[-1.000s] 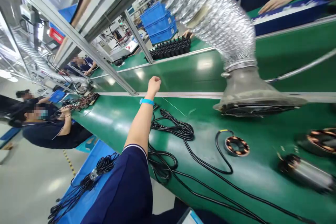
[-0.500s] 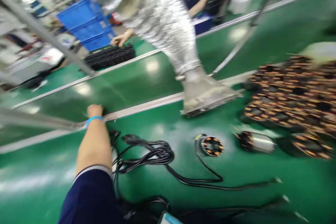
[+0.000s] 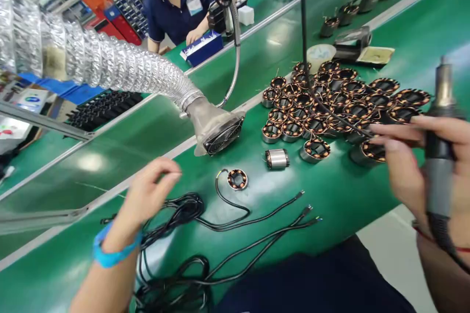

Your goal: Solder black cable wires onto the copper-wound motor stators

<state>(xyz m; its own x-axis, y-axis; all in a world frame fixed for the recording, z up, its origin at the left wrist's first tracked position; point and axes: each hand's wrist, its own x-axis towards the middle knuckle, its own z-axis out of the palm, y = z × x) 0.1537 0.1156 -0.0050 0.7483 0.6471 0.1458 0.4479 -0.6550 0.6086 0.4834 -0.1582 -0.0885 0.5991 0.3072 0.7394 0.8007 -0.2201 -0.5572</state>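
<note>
My left hand (image 3: 150,194), with a blue band at the wrist, hovers over the bench's left side near a coil of black power cords (image 3: 185,208). Its fingers are curled toward the thumb, and what they hold, if anything, is hidden. On the right, my right hand (image 3: 411,176) grips a soldering iron (image 3: 439,176) with a grey-and-black handle, metal tip upward. A black cable (image 3: 304,34) hangs down to near its fingertips. Between the hands lie a small copper-wound stator (image 3: 237,179) with a black lead and a silver stator (image 3: 278,158) on its side.
Several copper-wound stators (image 3: 315,149) stand grouped at the right of the green bench (image 3: 264,220). A silver duct (image 3: 147,68) ends in a grilled hood (image 3: 224,134) above the bench. Behind the rail, a co-worker (image 3: 176,10) sits by a blue box (image 3: 201,49).
My left hand has drawn back from the rail toward me. The view has swung right, bringing my right hand with the soldering iron into sight.
</note>
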